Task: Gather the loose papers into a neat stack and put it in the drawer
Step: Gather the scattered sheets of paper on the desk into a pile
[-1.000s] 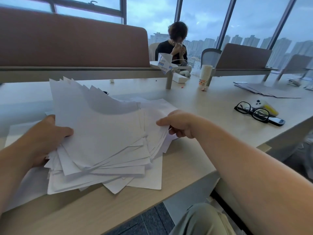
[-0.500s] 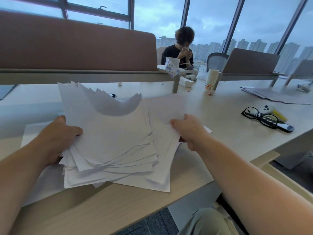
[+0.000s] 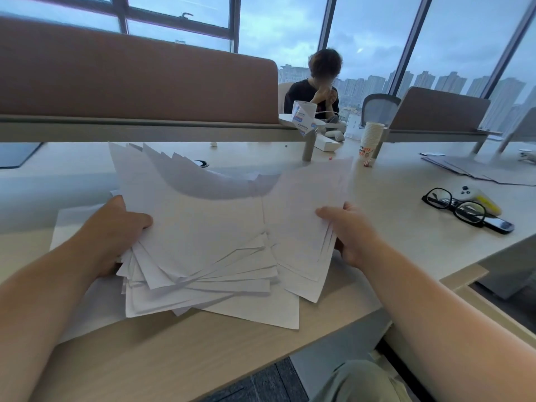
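A fanned, uneven bundle of white papers point(image 3: 208, 227) is tilted up off the desk point(image 3: 406, 233), its lower corners spread out and its far edges curling. My left hand point(image 3: 113, 230) grips the bundle's left edge, thumb on top. My right hand point(image 3: 351, 230) grips the right edge, where a few sheets point(image 3: 304, 221) stand apart from the rest. One more sheet point(image 3: 69, 227) lies flat on the desk under my left hand. No drawer can be made out for certain.
Black glasses point(image 3: 455, 204), a dark phone point(image 3: 499, 224) and a yellow-white gadget point(image 3: 478, 198) lie at the right. A stack of paper cups point(image 3: 369, 140), small boxes point(image 3: 303, 118) and a brown divider point(image 3: 139, 79) stand behind. A person sits across. More sheets point(image 3: 478, 169) lie far right.
My right hand moved from the bundle's middle out to its right edge and took hold of it. Both hands have tilted the papers up higher.
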Demonstrator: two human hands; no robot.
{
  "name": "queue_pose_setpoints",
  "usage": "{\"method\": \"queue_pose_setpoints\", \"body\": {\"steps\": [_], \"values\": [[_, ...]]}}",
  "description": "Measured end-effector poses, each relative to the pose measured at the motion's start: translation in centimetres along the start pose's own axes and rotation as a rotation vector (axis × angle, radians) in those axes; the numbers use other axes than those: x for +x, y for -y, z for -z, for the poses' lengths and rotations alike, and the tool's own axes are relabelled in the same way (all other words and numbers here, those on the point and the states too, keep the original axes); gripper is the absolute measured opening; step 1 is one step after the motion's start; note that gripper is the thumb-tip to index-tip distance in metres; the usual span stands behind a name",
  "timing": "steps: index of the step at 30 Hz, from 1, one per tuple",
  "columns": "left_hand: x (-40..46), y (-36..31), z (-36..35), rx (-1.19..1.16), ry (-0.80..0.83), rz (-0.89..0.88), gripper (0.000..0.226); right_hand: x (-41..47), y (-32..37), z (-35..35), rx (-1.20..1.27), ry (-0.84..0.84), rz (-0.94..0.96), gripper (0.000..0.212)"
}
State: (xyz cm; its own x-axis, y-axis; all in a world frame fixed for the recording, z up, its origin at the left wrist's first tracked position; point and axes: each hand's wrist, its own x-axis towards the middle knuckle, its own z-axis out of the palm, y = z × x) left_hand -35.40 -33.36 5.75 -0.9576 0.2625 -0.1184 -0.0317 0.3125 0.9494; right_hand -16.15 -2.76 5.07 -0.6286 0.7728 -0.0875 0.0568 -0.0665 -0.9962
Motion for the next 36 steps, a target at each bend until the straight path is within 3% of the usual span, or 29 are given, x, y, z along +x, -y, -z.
{"method": "queue_pose_setpoints", "body": {"steps": [3, 6, 10, 15, 22, 26, 31, 36], "values": [[0.2, 0.3, 0.2, -0.013, -0.009, -0.007, 0.037, -1.1, -0.1, -0.4, -0.189, 0.098, -0.047, 0.016], [0.6, 0.7, 0.3, 0.001, -0.015, -0.019, 0.044, -1.3, 0.1, -0.1, -0.211, 0.097, -0.056, 0.009], [0.2, 0.2, 0.0, 0.013, -0.021, -0.043, 0.023, -0.9, 0.0, 0.7, -0.149, 0.082, -0.052, 0.013], [0.2, 0.2, -0.2, 0.012, -0.012, -0.044, 0.018, 0.1, -1.0, 1.9, -0.155, -0.089, 0.007, 0.019], [0.0, 0.2, -0.2, 0.032, -0.019, -0.052, 0.017, 0.8, -0.5, 3.9, 0.047, -0.297, 0.117, 0.005], [0.3, 0.3, 0.1, 0.027, -0.038, -0.043, 0.030, 1.1, 0.1, 4.7, 0.066, -0.421, 0.208, 0.009], [0.2, 0.3, 0.0, 0.024, -0.022, -0.035, 0.025, -0.2, 0.7, 4.0, -0.173, -0.517, 0.396, 0.026], [0.7, 0.8, 0.2, 0.009, -0.005, -0.027, 0.025, -3.0, 1.1, 1.9, -0.487, -0.451, 0.635, 0.050]]}}
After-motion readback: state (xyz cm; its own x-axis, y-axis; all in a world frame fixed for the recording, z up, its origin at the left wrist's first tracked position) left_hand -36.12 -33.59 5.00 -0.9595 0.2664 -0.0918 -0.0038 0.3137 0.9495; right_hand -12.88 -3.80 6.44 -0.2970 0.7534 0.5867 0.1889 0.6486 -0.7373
